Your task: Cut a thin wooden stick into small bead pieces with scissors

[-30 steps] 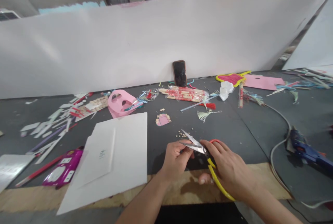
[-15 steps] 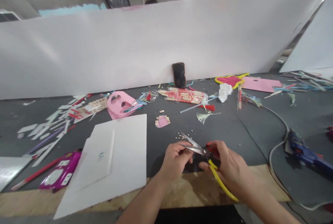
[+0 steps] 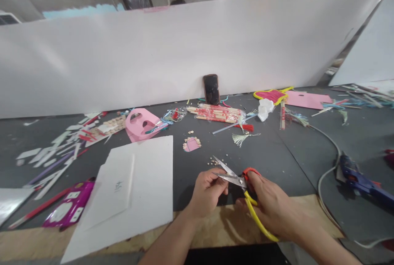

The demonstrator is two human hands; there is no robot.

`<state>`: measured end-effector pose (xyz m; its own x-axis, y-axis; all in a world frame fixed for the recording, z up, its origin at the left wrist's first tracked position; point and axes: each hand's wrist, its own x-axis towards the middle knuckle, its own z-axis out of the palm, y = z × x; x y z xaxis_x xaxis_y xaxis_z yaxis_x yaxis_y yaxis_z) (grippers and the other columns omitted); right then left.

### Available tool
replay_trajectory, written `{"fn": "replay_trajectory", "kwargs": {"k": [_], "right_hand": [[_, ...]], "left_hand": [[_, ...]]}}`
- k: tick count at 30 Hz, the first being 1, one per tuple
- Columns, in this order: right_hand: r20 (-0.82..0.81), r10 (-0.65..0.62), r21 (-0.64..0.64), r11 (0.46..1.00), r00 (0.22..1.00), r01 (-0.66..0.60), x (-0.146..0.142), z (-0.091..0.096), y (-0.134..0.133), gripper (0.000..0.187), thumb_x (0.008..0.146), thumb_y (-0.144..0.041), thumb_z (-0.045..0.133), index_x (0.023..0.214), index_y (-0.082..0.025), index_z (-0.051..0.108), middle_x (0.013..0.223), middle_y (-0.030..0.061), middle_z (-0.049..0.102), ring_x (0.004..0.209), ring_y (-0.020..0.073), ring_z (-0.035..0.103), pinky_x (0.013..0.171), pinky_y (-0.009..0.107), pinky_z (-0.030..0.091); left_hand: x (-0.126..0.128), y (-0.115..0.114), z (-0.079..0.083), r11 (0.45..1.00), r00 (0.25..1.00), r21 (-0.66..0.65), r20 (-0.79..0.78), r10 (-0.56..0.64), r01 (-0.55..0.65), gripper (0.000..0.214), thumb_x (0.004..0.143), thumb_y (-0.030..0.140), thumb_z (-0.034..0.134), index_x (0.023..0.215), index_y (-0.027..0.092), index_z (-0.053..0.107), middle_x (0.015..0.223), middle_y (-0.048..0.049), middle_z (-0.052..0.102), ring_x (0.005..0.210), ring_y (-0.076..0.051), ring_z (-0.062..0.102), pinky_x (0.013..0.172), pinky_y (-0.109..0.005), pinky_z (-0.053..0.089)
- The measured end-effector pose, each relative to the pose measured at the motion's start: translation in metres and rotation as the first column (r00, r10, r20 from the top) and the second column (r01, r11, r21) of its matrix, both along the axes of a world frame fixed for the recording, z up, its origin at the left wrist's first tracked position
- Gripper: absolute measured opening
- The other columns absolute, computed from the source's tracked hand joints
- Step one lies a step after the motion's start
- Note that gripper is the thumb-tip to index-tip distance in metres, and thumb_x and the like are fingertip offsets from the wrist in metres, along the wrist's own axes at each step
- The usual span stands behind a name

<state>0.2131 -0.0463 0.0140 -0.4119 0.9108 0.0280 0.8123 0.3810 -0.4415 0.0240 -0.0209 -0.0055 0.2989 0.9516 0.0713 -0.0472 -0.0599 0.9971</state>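
Observation:
My right hand (image 3: 272,209) grips scissors (image 3: 237,179) with one red and one yellow handle loop; the blades are open and point up-left. My left hand (image 3: 209,191) is pinched at the blades, holding something too small to make out. Both hands hover over the near edge of the dark table (image 3: 277,154), just above a strip of bare plywood (image 3: 221,226). A few small beige beads (image 3: 214,161) lie just beyond the blade tips.
White sheets of paper (image 3: 135,187) lie left of my hands, with a magenta package (image 3: 69,203) beside them. A small pink bead-edged piece (image 3: 192,144), pink card cutout (image 3: 141,123), stick bundle (image 3: 217,113), phone (image 3: 211,89) against the white board, and blue glue gun (image 3: 360,181) with cable on the right.
The hands and scissors have stayed almost in place; the scissor blades stand slightly more open and my right fingers have shifted on the handles. The view drifted a little.

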Motion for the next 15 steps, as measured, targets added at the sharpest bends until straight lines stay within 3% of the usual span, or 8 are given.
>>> {"fn": "replay_trajectory", "kwargs": {"k": [11,15], "right_hand": [[0.107,-0.042,-0.086,0.995,0.993,0.051,-0.0095,0.0034,0.0022,0.004,0.086,-0.025,0.042,0.088,-0.021,0.042,0.075,0.006,0.065,0.064,0.0214,0.063,0.055,0.029,0.035],[0.145,-0.031,-0.122,0.991,0.989,0.049,-0.01,0.0053,0.0028,0.015,0.077,-0.013,0.044,0.089,-0.021,0.041,0.077,0.0061,0.065,0.064,0.0208,0.062,0.053,0.028,0.033]], "left_hand": [[-0.0012,0.001,0.0018,0.997,0.997,-0.023,-0.004,0.071,-0.071,0.039,0.085,0.047,0.054,0.061,0.016,0.055,0.051,0.0021,0.048,0.05,-0.011,0.045,0.051,-0.023,0.034],[-0.0008,0.0016,-0.0006,0.997,0.997,0.002,-0.01,0.079,-0.079,0.04,0.086,0.045,0.052,0.06,0.016,0.054,0.052,0.0022,0.047,0.05,-0.011,0.044,0.052,-0.023,0.033]]}}
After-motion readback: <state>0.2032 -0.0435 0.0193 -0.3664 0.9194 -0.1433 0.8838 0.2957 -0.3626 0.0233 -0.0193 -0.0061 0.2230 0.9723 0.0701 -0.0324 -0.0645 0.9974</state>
